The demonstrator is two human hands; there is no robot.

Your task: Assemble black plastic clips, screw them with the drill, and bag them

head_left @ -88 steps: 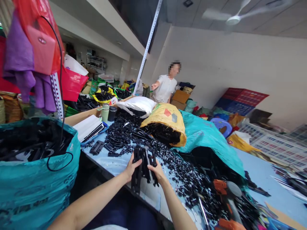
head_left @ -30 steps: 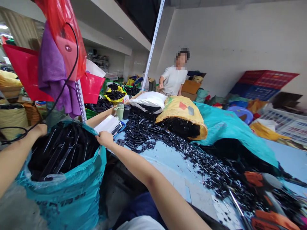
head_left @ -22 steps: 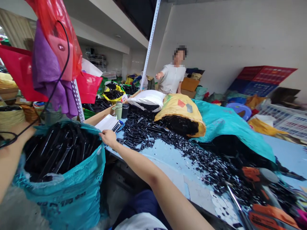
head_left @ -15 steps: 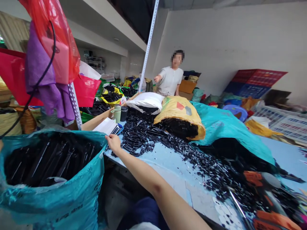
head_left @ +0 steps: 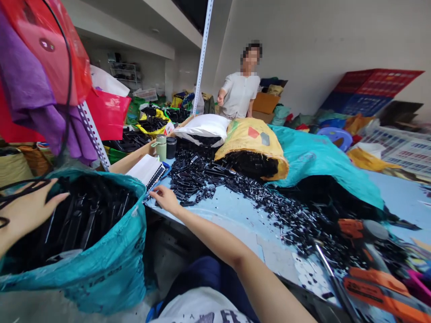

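My left hand [head_left: 32, 215] is over the left side of a teal woven sack [head_left: 107, 264], thumb and a finger spread apart. A black cable [head_left: 20, 183] runs across that hand; I cannot make out a grip on it. Long black plastic parts [head_left: 90, 211] fill the sack. My right hand [head_left: 166, 200] is at the table's left edge, just right of the sack's rim, fingers loosely apart with nothing visible in them. Beyond it lie a notepad of white paper [head_left: 143, 169] and a heap of small black parts [head_left: 191, 179] on the blue table [head_left: 229, 215].
White [head_left: 202, 125], yellow [head_left: 252, 139] and teal [head_left: 323, 152] sacks lie on the table, spilling black parts. An orange power drill [head_left: 373, 278] is at the right front. A green bottle [head_left: 161, 147] stands behind the notepad. Across the table stands a person [head_left: 239, 94].
My left hand has come into view over the sack. My right hand has let go of the sack's rim and sits slightly right of it. The view has tilted down.
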